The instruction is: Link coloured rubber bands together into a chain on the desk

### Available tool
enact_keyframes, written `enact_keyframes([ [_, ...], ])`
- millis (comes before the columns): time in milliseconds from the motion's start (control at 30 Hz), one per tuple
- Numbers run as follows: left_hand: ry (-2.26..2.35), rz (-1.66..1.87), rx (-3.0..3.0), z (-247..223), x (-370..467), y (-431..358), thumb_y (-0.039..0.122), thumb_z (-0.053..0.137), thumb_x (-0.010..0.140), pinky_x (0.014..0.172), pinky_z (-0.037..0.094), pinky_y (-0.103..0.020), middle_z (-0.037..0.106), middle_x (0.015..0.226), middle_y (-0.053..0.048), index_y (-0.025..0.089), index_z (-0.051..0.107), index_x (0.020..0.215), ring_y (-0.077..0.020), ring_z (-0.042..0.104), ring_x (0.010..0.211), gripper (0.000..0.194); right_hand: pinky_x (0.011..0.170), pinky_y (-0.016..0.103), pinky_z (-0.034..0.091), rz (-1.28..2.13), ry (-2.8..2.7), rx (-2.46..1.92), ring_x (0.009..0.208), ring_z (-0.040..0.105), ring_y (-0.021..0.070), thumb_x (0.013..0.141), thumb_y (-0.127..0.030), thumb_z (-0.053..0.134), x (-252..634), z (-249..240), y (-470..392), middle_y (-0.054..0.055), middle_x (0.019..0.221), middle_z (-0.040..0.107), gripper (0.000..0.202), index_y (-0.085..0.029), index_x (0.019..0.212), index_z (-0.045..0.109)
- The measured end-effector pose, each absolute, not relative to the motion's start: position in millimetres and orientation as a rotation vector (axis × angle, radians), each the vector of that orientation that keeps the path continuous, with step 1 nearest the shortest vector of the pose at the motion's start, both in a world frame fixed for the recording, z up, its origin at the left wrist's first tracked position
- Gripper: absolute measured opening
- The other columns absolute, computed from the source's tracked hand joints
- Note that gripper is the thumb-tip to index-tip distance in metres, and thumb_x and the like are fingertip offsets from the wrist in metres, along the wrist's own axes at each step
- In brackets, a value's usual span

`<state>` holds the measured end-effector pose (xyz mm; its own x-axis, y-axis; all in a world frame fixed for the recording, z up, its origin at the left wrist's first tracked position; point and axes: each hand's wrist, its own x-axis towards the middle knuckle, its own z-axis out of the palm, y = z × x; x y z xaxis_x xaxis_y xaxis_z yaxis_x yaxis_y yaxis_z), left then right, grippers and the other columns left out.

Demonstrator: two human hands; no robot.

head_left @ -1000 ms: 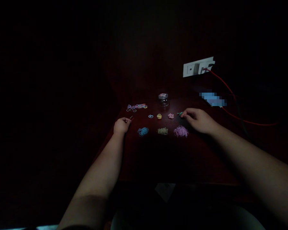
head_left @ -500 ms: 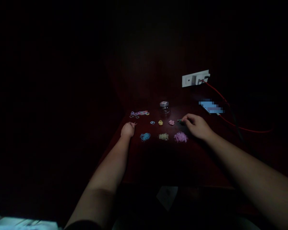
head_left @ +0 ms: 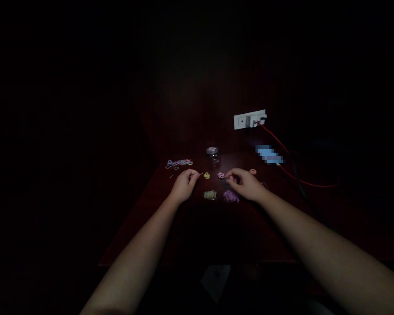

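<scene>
In the head view, the person's two bare hands face each other over a dark red tabletop [head_left: 197, 232] in dim light. The left hand [head_left: 184, 184] has thumb and index finger pinched on a thin pale band [head_left: 201, 174], which sticks out from the fingertips toward 2 o'clock. In that same direction, just beyond it, lies a cluster of yellow elastic bands [head_left: 206, 175].

The right hand [head_left: 244, 181] is curled, thumb and index finger close together. Its fingertips are just beside a cluster of pink elastic bands [head_left: 220, 175], between 9 and 10 o'clock from the hand, with something dark green [head_left: 224, 180] right under them; I cannot tell whether the fingers grip anything.

A heap of olive bands [head_left: 210, 195] lies at 6 o'clock from the yellow cluster, and a heap of purple bands [head_left: 231, 196] at 5 o'clock from the pink one. From the left hand, a thin green strand [head_left: 171, 176] lies at 10 o'clock and a spread of mixed-colour bands [head_left: 179, 163] nearly at 12. An orange ring [head_left: 253, 172] lies between 1 and 2 o'clock from the right hand, with a pixelated phone [head_left: 269, 154] farther out that way.

A clear lidded jar [head_left: 212, 155] stands upright near 12 o'clock from the yellow cluster. Up at 1 to 2 o'clock from the jar, a white wall socket [head_left: 242, 121] bears a plug [head_left: 254, 121] with a red cable [head_left: 272, 133].
</scene>
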<state>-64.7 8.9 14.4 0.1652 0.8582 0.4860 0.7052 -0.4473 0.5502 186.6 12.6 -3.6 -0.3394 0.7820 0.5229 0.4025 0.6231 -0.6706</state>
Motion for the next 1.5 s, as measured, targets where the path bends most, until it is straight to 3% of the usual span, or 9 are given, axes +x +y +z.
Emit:
enact_keyframes([
  [133, 1.259, 1.003, 2.417, 32, -11, 1, 0.033, 0.048, 0.090, 0.072, 0.044, -0.027, 0.065, 0.085, -0.004, 0.017, 0.062, 0.083, -0.0163, 0.059, 0.079, 0.022, 0.051, 0.022, 0.035, 0.637, -1.919, -0.872, 0.056, 0.044, 0.0100, 0.081, -0.028, 0.059, 185, 0, 7, -0.001, 0.071, 0.053, 0.022, -0.015, 0.099, 0.060],
  [300, 1.245, 1.139, 2.365, 21, 16, 6, 0.027, 0.049, 0.089, 0.073, 0.044, -0.028, 0.064, 0.084, -0.003, 0.017, 0.061, 0.084, -0.0168, 0.058, 0.079, 0.017, 0.056, 0.023, 0.037, 0.544, -1.877, -0.869, 0.061, 0.047, 0.0115, 0.086, -0.026, 0.051, 187, 3, 5, 0.000, 0.071, 0.055, 0.013, -0.016, 0.082, 0.058],
  [933, 1.199, 1.171, 2.450, 0, 6, 5, 0.025, 0.053, 0.088, 0.069, 0.043, -0.028, 0.061, 0.080, -0.002, 0.019, 0.059, 0.082, -0.0157, 0.055, 0.076, 0.011, 0.056, 0.023, 0.034, 0.624, -1.945, -0.849, 0.058, 0.039, 0.0107, 0.087, -0.027, 0.052, 189, -1, 6, -0.003, 0.064, 0.045, 0.013, -0.017, 0.078, 0.054],
  [1200, 1.151, 1.198, 2.376, 1, 1, 5, 0.025, 0.056, 0.085, 0.073, 0.047, -0.028, 0.062, 0.085, -0.003, 0.018, 0.063, 0.088, -0.0154, 0.057, 0.078, 0.010, 0.058, 0.024, 0.035, 0.528, -1.936, -0.891, 0.060, 0.042, 0.0111, 0.086, -0.027, 0.052, 190, 3, 4, -0.002, 0.066, 0.048, 0.014, -0.016, 0.078, 0.055],
  [1500, 1.186, 1.216, 2.379, 5, 3, 2, 0.021, 0.055, 0.084, 0.070, 0.046, -0.026, 0.063, 0.082, -0.002, 0.018, 0.062, 0.082, -0.0143, 0.056, 0.075, 0.008, 0.057, 0.025, 0.034, 0.586, -1.944, -0.900, 0.056, 0.039, 0.0106, 0.085, -0.029, 0.053, 190, 5, 2, -0.003, 0.064, 0.045, 0.014, -0.016, 0.080, 0.055],
])
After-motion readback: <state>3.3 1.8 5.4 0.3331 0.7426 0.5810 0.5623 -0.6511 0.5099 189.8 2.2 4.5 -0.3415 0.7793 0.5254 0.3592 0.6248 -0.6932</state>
